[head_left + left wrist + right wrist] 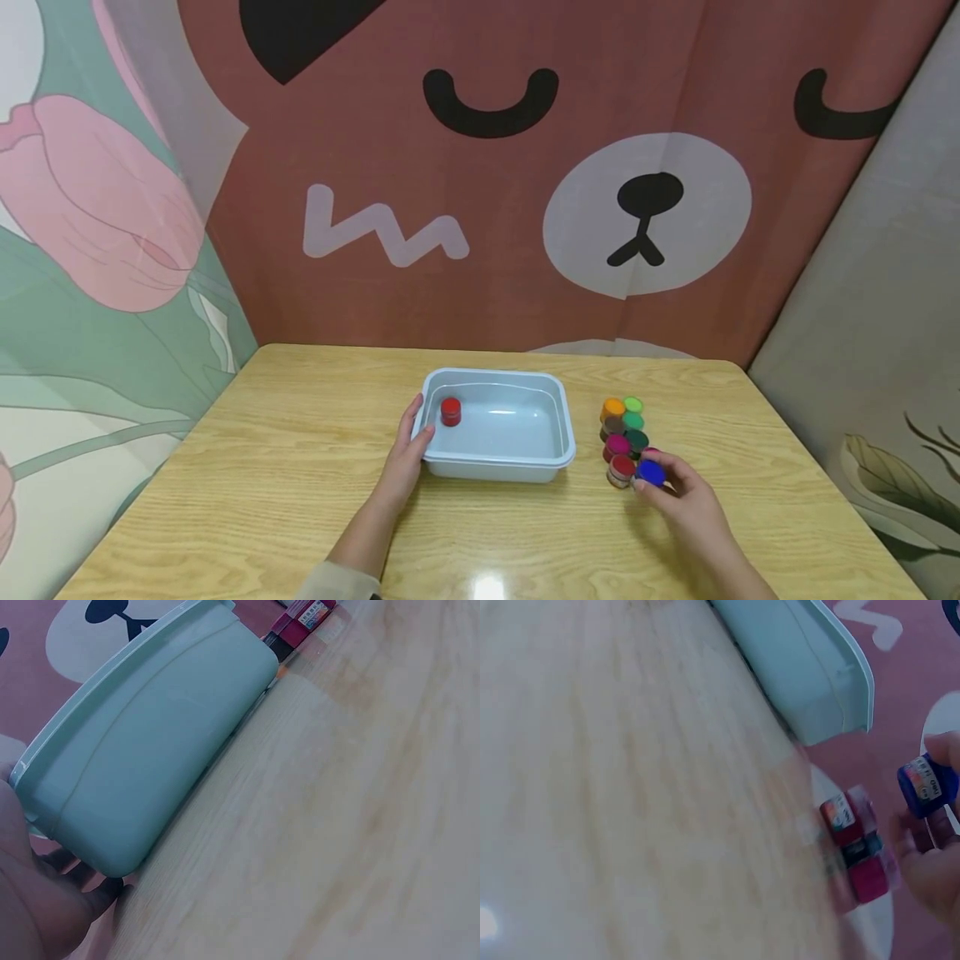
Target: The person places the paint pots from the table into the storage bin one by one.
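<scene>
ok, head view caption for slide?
Left hand grips a pale blue rectangular plastic tub holding one round red jar; right hand pinches a round blue jar.

left hand [405, 461] on a pale tub [510, 437] (red jar [451, 411] inside), blue jar [650, 473] in the right hand [690, 504]

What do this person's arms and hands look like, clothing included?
The left hand and right hand are ungloved. In the head view, a light beige sleeve ends partway along the left forearm; the visible part of the right forearm is bare.
</scene>
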Motion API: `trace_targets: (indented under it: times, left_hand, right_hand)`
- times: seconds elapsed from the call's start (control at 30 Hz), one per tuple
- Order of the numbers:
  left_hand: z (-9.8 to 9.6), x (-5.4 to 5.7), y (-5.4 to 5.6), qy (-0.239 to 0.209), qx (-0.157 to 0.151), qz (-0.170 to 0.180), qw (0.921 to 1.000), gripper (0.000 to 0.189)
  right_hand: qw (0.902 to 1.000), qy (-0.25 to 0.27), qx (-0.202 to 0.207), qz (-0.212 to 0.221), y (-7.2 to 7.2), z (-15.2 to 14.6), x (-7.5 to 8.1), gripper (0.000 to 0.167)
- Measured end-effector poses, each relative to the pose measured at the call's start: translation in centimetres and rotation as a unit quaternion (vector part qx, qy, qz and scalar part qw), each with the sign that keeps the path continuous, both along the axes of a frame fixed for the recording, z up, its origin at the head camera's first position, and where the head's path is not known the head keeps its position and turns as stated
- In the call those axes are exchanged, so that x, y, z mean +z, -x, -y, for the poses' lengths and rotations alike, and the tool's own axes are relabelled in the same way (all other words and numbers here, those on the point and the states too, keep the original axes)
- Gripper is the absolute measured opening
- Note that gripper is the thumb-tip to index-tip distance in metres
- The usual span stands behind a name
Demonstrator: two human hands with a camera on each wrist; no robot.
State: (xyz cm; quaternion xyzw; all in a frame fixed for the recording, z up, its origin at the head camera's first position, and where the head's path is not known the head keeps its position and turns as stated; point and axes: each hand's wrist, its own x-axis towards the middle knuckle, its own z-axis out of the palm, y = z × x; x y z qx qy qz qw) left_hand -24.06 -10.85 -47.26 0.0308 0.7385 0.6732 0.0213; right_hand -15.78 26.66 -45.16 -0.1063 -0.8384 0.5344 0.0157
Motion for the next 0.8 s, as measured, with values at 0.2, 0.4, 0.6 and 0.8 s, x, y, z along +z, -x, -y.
trace_targets:
  times: [0.2, 0.4, 0.6, 0.8]
  left_hand:
    - [0.1, -0.1, 0.1, -0.003, -0.006, 0.014, 0.9999, 0.058]
    - [0.1, 0.0, 0.1, -0.002, -0.007, 0.013, 0.9999, 0.058]
    - [0.1, 0.1, 0.0, -0.004, -0.007, 0.008, 0.9999, 0.058]
    - [0.1, 0.0, 0.0, -0.005, -0.006, 0.003, 1.0, 0.058]
  right_hand:
    - [0.9963, 0.082, 0.017, -0.022, 0.4, 1.6, 1.6, 0.056]
    - [0.9913, 0.109, 0.048, -0.056, 1.3, 3.3, 2.9, 0.051]
    - [0.9919, 0.091, 0.061, -0.064, 2.5, 5.1, 4.2, 0.048]
    - [0.9893, 0.082, 0.085, -0.085, 4.1, 6.9, 4.9, 0.05]
